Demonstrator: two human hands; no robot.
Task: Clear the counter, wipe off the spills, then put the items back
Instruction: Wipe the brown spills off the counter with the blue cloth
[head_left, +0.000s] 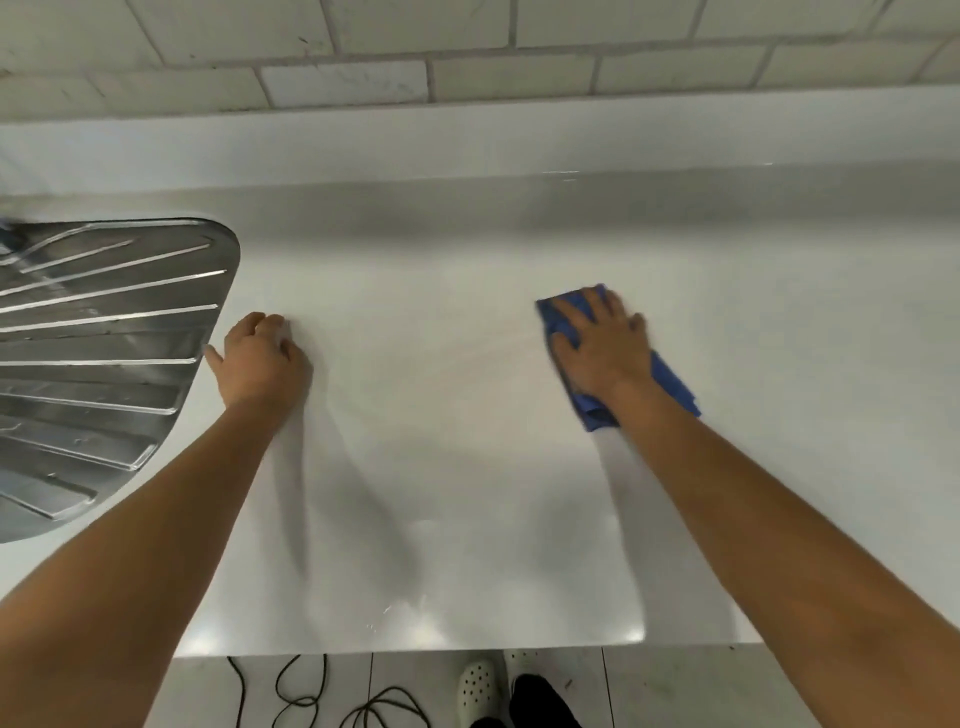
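Note:
A blue cloth (672, 382) lies folded on the white counter (441, 322), right of centre. My right hand (602, 348) presses flat on top of it with the fingers spread, so most of the cloth is hidden beneath the palm. My left hand (262, 358) rests on the counter left of centre, its fingers curled under and its thumb pointing out toward the drainboard, with nothing visibly held. Faint wet streaks show on the counter between the two hands.
A ribbed steel drainboard (98, 364) is set into the counter at the left. A tiled wall (467, 52) rises behind the counter. Below the front edge, black cables (322, 696) lie on the floor beside white clogs (478, 686).

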